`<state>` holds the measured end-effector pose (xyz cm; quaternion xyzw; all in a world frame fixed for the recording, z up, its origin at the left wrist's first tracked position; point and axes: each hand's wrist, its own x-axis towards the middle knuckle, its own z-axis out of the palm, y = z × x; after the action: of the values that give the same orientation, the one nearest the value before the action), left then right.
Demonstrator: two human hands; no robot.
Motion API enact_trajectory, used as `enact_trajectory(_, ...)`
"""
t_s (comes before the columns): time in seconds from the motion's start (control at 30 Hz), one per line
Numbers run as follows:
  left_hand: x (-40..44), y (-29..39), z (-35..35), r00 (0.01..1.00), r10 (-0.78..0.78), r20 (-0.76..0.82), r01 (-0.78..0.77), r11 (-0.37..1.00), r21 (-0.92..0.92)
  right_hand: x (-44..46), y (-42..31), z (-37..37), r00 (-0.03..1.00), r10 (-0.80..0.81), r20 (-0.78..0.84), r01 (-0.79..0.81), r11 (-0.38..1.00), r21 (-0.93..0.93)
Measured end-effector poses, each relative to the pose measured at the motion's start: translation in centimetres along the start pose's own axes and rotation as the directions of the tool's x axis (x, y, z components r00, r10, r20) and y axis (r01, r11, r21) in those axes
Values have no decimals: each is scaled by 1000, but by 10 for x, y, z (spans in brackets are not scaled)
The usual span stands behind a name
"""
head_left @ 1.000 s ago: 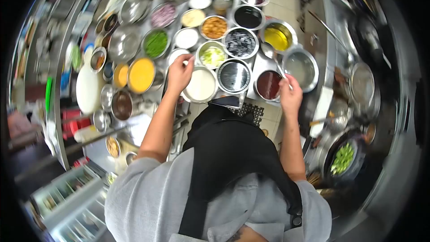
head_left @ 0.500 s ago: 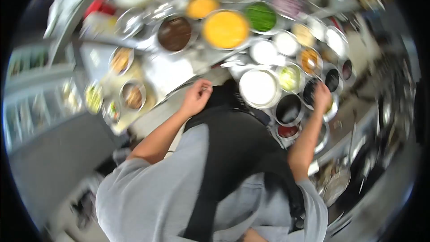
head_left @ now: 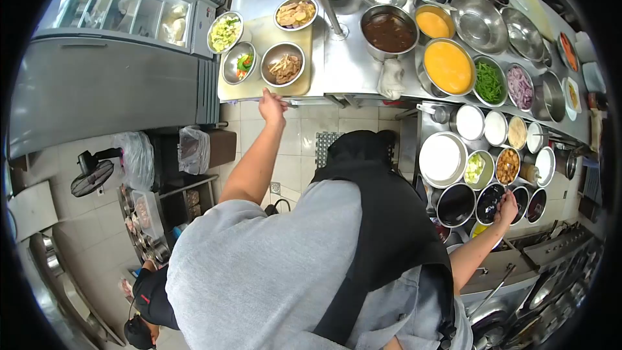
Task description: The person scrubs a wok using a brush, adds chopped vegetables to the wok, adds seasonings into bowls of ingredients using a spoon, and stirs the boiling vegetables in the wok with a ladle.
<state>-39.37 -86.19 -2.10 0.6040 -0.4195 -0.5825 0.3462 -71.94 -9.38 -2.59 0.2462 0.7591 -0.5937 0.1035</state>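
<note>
Bowl (head_left: 283,65), round steel, brown strips inside: on cream cutting board (head_left: 299,32), steel counter (head_left: 353,71). Left hand (head_left: 273,107): near its rim, fingers apart, loosely bent. Right hand (head_left: 506,209): at round dark-filled metal pot (head_left: 489,205), fingertips bunched; anything pinched, cannot tell. Co-worker's black shirt (head_left: 159,297): red mark, illegible. Floor (head_left: 295,131): pale tile.

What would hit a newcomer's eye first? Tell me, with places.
Probably the bright yellow liquid in a round steel bowl, upper right on the silvery steel counter. Next, the round metal pots crowded at right, the right hand at a dark-filled one.
</note>
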Motion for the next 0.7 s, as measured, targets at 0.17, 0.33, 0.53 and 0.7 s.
enact_trajectory(0.17,63,-12,-4,940,117,321,-158,982,104,-11,0,7,988,147,-47,-134,969,209)
enact_trajectory(0.33,0,6,-3,853,305,424,-331,944,-15,-37,-17,15,999,40,30,-47,941,334)
enact_trajectory(0.53,-126,9,-3,770,240,591,-407,899,165,-30,-3,9,993,17,117,-51,955,291)
enact_trajectory(0.7,-260,45,48,605,136,785,-201,979,-14,-24,8,0,998,-17,57,1,963,269)
